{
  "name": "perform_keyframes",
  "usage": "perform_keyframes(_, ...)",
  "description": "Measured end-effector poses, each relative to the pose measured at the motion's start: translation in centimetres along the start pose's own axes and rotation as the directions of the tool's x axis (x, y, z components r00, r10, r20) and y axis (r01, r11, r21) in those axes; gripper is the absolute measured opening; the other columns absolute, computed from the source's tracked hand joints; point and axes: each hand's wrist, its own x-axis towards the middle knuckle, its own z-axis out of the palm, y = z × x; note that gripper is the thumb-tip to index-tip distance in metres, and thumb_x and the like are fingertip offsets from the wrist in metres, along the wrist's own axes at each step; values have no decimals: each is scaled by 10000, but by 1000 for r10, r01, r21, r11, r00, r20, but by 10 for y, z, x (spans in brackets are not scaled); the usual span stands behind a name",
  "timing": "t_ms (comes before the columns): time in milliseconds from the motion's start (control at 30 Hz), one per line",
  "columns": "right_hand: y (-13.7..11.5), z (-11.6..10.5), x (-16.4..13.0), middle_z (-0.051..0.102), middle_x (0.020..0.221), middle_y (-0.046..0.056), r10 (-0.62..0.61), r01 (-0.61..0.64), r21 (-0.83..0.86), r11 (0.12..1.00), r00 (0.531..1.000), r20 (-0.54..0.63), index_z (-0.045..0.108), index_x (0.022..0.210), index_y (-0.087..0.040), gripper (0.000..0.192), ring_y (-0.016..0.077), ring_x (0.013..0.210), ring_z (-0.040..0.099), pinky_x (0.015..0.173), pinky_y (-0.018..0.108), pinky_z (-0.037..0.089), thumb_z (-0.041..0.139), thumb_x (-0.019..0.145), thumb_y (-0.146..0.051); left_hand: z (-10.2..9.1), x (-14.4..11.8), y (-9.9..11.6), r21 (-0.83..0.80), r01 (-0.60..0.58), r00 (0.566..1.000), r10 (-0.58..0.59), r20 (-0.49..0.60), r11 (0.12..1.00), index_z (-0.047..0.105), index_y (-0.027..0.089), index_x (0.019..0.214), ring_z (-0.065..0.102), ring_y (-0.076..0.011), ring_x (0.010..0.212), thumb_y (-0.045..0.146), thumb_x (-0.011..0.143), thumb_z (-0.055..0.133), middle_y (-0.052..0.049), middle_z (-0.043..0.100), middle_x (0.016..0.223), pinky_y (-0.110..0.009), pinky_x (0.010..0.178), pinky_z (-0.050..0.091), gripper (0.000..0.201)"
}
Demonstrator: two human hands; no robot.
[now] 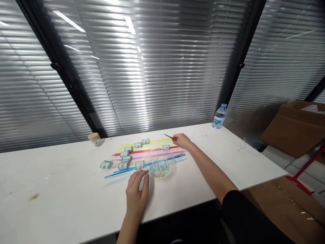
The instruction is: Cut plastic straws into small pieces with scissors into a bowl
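My right hand [183,140] reaches across the table and grips a pair of scissors [175,139] by their red handles, the dark blades pointing to the far left. My left hand [137,191] rests near the table's front, fingers bent, thumb apart, with nothing in it. Just beyond its fingertips stands a clear round plastic bowl [160,174] with small pale pieces inside. Rows of thin sticks lie behind and beside the bowl: blue sticks [119,172], red sticks [118,154], pink sticks and yellow sticks. Several small green-and-white wrapped rolls [124,165] lie on and among them.
A water bottle [219,117] stands at the white table's [63,196] back right corner. At the back left is a small jar with a beige lid [94,139]. Blinds [152,67] rise behind the table. An open cardboard box [294,128] sits off to the right.
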Motion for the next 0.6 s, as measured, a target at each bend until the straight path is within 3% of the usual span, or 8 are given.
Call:
perform_keyframes(333,4,4,18,647,761,9,0,12,-108,994,994,113,608,803,-186,181,128,626,537,563,205,346,636,654,-86,3,-5,3,-5,134,991,-134,21,991,585,192,1156,625,-181,862,256,900,545,-72,656,959,-292,666,535,267)
perform_keyframes(600,4,-19,8,665,826,18,-46,60,-158,986,995,88,595,816,-188,155,140,701,535,613,211,336,595,696,-89,3,-6,3,-5,136,990,-135,32,991,580,194,1147,623,-183,849,281,911,516,-70,652,946,-299,667,529,260)
